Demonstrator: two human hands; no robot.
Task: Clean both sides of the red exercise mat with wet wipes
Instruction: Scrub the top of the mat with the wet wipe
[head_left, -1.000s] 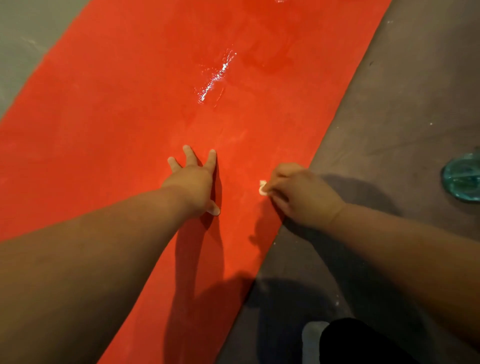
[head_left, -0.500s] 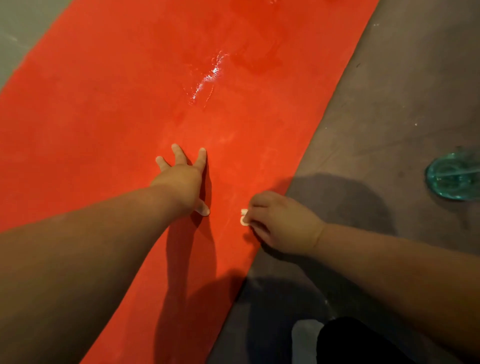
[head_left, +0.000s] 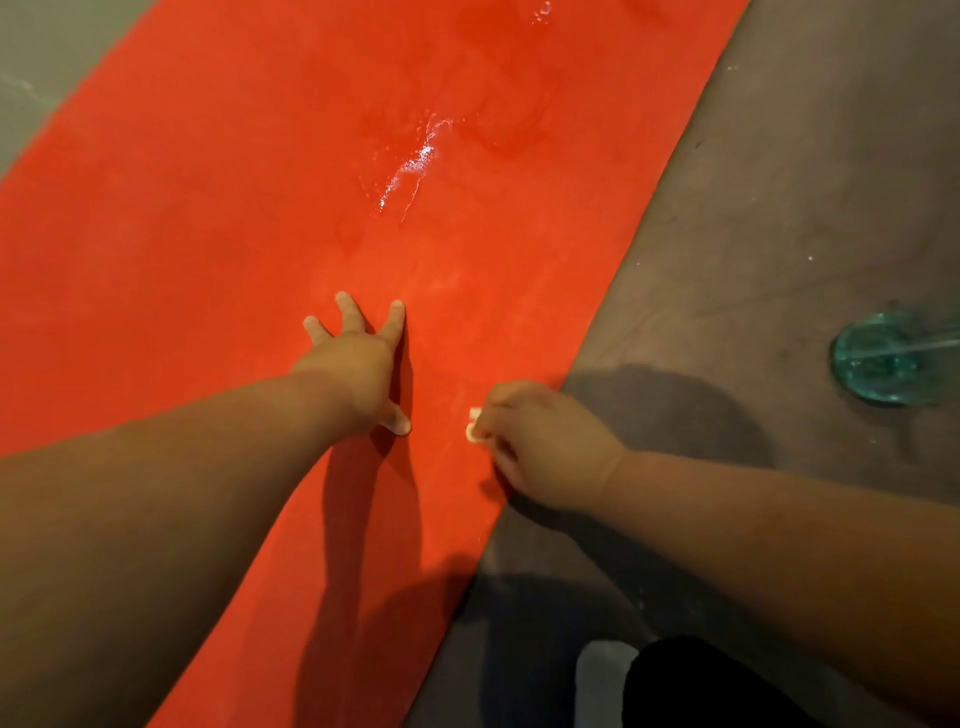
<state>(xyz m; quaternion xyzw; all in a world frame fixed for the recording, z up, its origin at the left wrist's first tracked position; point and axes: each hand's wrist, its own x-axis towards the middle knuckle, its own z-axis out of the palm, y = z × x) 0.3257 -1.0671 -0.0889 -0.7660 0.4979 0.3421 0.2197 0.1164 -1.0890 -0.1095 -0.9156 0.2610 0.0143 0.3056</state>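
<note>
1. A red exercise mat (head_left: 208, 234) lay flat on the floor (head_left: 753, 208), with a wet streak (head_left: 415, 161) glistening farther up its middle.
2. The left hand (head_left: 353, 369), fingers straight and spread, pressed down on the mat.
3. The right hand (head_left: 540, 447), fingers curled around a small bunched wet wipe (head_left: 474, 428), touched it to the mat near the right edge.
4. Wiping of the upturned side appeared to be under way. The next stroke likely called for firm, even pressure across the dull, dry patches.
5. A green glass object (head_left: 883, 358) sat well apart.
</note>
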